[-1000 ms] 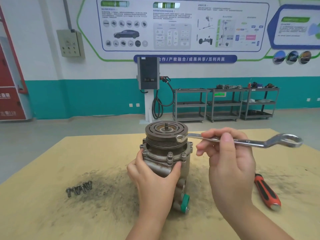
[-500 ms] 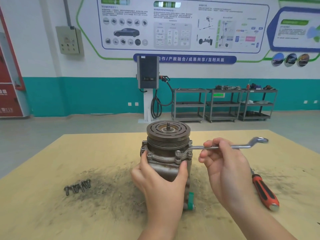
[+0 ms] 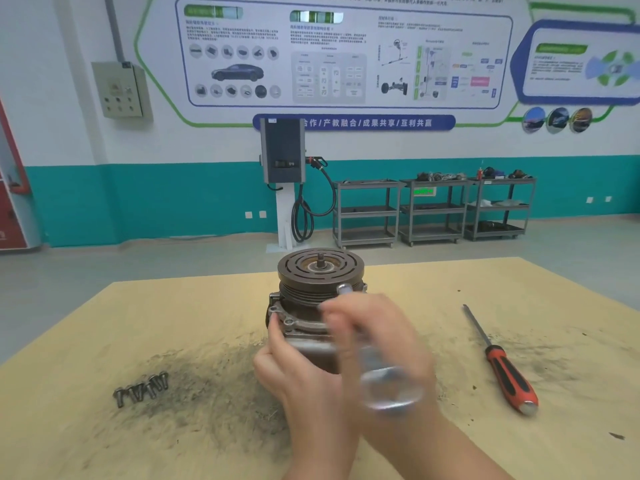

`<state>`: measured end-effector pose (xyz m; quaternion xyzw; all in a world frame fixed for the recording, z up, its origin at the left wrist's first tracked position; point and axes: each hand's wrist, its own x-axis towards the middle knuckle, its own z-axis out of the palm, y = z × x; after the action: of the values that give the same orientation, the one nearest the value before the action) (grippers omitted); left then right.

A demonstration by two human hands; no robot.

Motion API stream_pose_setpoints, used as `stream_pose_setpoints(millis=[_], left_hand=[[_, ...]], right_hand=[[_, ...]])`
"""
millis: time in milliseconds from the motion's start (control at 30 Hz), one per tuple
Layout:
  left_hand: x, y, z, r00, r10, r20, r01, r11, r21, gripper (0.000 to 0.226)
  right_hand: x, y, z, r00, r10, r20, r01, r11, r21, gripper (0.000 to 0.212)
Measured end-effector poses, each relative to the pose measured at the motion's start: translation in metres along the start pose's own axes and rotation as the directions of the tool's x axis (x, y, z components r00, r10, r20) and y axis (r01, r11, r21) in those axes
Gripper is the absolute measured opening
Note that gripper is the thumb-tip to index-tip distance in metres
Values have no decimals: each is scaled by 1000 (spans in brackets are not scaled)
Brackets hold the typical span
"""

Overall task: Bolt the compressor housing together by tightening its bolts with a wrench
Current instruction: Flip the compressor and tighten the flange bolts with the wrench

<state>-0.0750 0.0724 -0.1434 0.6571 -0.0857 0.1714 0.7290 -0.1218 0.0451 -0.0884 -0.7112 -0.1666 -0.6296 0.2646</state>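
Note:
The metal compressor (image 3: 311, 296) stands upright mid-table, its round clutch plate on top and a bolted flange below. My left hand (image 3: 298, 368) grips the housing from the near left side. My right hand (image 3: 377, 344) is motion-blurred in front of the compressor and holds the silver ring wrench (image 3: 384, 382). The wrench's near ring end points toward me, its far end (image 3: 344, 289) lies by the flange on the right. Where it meets a bolt is hidden by blur.
Several loose bolts (image 3: 142, 389) lie on the dirty patch at the left of the yellow table (image 3: 519, 306). A red-handled screwdriver (image 3: 502, 365) lies at the right. Grey carts and a charging post stand far behind.
My right hand has swung the wrench handle from pointing right round toward me, across the front of the compressor. The left hand keeps its grip on the housing.

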Motion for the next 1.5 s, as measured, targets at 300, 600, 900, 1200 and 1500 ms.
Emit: stream_pose_setpoints(millis=[300,600,900,1200,1500], left_hand=[[6,-19,0,981,192,39,-196,971,135,112],[8,-16,-2,965,261,30,-263,958,113,114],[9,-13,-5,969,232,79,-238,969,71,118],[73,-1,-32,890,119,440,-140,990,17,103],[86,-11,-34,800,75,595,-57,997,-49,86]], right_hand=[[19,44,-29,435,899,-37,-555,301,776,20],[8,60,-33,404,889,215,-586,71,808,19],[21,74,-33,387,890,240,-593,41,804,17],[35,94,-41,309,850,427,-735,-71,674,16],[-16,43,-27,733,654,-188,-461,681,569,18]])
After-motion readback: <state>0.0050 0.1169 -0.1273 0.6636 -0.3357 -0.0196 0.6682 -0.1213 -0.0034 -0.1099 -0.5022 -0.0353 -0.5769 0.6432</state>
